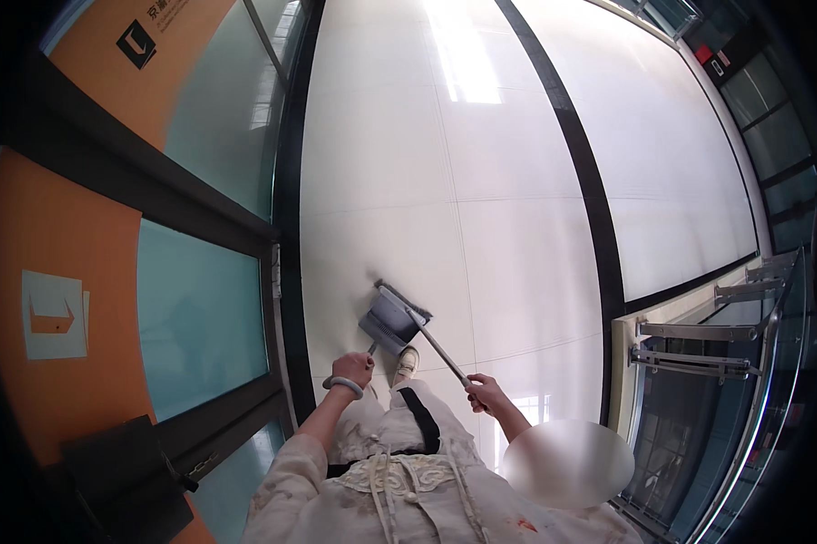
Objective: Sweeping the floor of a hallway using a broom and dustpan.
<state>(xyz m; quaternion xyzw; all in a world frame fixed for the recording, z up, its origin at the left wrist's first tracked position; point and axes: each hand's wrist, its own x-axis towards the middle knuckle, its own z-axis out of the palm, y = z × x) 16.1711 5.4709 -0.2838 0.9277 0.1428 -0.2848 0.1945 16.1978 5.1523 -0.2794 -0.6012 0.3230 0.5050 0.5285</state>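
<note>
My left hand (353, 368), with a grey bangle at the wrist, is closed round the handle of a grey dustpan (390, 322). The dustpan rests on the pale floor just ahead of my shoe (408, 362). In my right hand (486, 395) is the long light-coloured handle of a broom (437, 348), fingers wrapped round it. This handle slants forward and left to the dark bristles, which lie against the dustpan's far edge. Whether any debris is in the dustpan, I cannot make out.
Glass panels (204, 313) with orange film and dark frames run along my left. Pale tiled floor (381, 154) with dark bands stretches ahead. At the right, a metal and glass railing (699, 332) stands beside a ledge. A blurred oval covers a spot near my right forearm.
</note>
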